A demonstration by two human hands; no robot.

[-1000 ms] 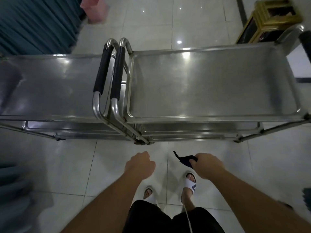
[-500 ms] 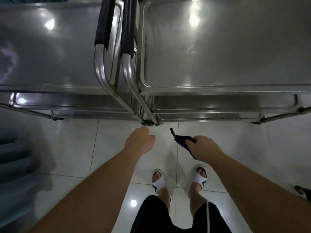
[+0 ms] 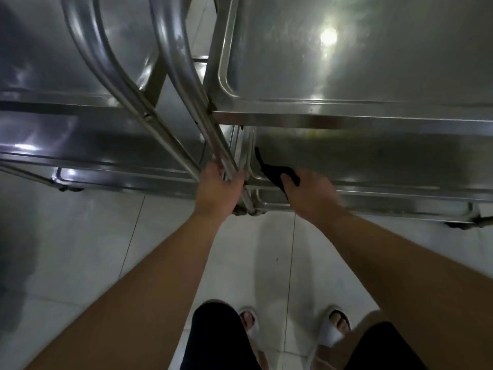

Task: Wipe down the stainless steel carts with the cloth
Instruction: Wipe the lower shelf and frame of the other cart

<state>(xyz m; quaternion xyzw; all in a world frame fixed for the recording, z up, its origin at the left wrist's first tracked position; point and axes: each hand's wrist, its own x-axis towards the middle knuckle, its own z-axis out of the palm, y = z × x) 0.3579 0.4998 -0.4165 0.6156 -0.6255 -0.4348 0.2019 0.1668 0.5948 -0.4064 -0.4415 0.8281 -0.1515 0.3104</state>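
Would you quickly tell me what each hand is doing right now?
Left hand: grips the cart frame tube, fingers curled round it.
Right hand: holds the dark cloth at the right cart's lower shelf.

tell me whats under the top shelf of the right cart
A lower steel shelf shows beneath the top shelf, with the right hand holding a dark cloth at its corner. Further back is hidden.

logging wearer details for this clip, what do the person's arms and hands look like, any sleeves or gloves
Both forearms are bare, with no sleeves in view. The left hand and right hand wear no gloves, and no rings, watch or wristbands show. Motion blur hides finer detail.
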